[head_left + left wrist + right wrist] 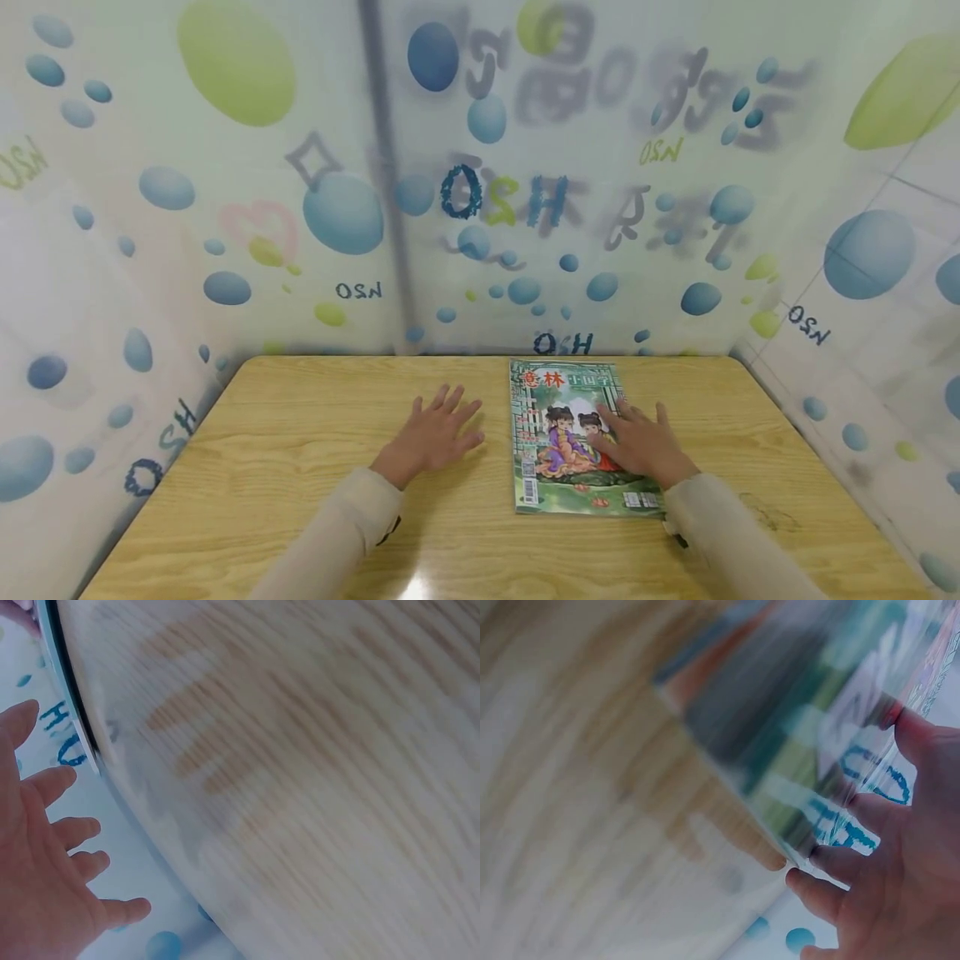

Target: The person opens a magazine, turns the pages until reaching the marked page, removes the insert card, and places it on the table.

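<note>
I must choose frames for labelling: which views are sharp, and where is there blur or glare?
Head view: sharp on the magazine and both hands, with glare on the table near its front edge. Left wrist view: wood grain smeared. Right wrist view: heavily blurred, with reflections on the glossy cover.

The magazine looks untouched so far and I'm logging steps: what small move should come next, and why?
Probably curl the right hand's fingers under the magazine's right edge to lift the cover. That hand lies flat on the closed magazine, while the left hand rests open on the bare table, free to steady it.
</note>
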Available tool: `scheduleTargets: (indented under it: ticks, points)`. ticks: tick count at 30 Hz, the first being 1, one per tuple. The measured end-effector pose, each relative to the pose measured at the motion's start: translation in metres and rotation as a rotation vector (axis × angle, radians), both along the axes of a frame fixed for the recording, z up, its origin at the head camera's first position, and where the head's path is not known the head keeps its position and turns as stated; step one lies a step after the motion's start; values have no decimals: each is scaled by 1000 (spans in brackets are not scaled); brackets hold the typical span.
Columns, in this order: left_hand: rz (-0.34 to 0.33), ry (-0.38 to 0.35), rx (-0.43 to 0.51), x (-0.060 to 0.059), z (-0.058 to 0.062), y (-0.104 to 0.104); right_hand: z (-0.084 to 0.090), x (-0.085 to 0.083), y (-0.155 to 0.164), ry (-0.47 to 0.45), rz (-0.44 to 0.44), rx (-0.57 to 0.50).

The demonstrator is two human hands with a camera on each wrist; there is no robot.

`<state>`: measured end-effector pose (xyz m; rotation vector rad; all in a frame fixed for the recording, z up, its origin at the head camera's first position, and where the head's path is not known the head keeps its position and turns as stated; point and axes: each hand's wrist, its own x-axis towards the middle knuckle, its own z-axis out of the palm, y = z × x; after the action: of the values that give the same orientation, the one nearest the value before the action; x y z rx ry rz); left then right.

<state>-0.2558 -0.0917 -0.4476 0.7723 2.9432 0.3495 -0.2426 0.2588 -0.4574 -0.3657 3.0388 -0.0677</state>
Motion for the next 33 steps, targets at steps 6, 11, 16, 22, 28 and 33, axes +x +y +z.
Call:
scheduleTargets:
  ticks: [6, 11, 16, 22, 28, 33]
  points:
    - [-34, 7, -3, 3, 1, 10, 1, 0, -13, -4, 0, 0]
    - [-55, -17, -12, 5, -2, 15, -1, -2, -21, 8, 16, 11]
    - [-93, -30, -32, 7, -2, 20, 0, -1, -28, 18, 24, 20]
    - [-123, -21, -86, 8, -2, 22, 2, -1, -39, 17, 36, 48]
    - [-123, -38, -101, 9, -2, 22, 0, -3, -50, 16, 53, 89]
    - [-117, -37, -112, 9, -5, 20, -1, -4, -57, 8, 49, 95]
